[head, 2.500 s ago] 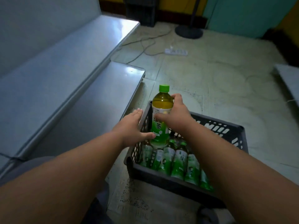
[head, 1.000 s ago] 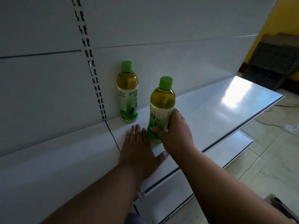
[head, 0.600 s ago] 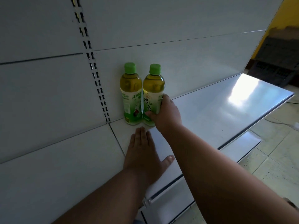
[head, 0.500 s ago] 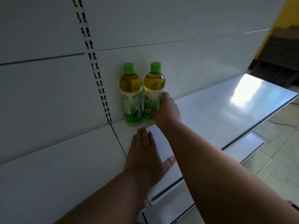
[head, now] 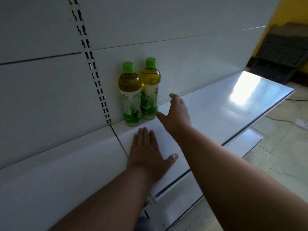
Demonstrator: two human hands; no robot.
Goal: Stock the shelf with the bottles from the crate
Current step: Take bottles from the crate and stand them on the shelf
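Note:
Two green tea bottles with green caps stand upright side by side at the back of the white shelf point(head: 208, 114): the left bottle point(head: 130, 95) and the right bottle point(head: 150, 90), touching each other. My right hand point(head: 176, 114) hovers just right of the right bottle with fingers spread, holding nothing. My left hand point(head: 146, 150) lies flat, palm down, on the shelf in front of the bottles. The crate is out of view.
A slotted upright point(head: 93, 67) runs down the white back panel left of the bottles. A lower shelf point(head: 241, 144) juts out below. Dark crates point(head: 280, 64) lean at the far right; a power strip point(head: 301, 122) lies on the tiled floor.
My right hand carried a bottle from the crate to the shelf, set it beside the first bottle, and has now let go and drawn back to the right. My left hand stays flat.

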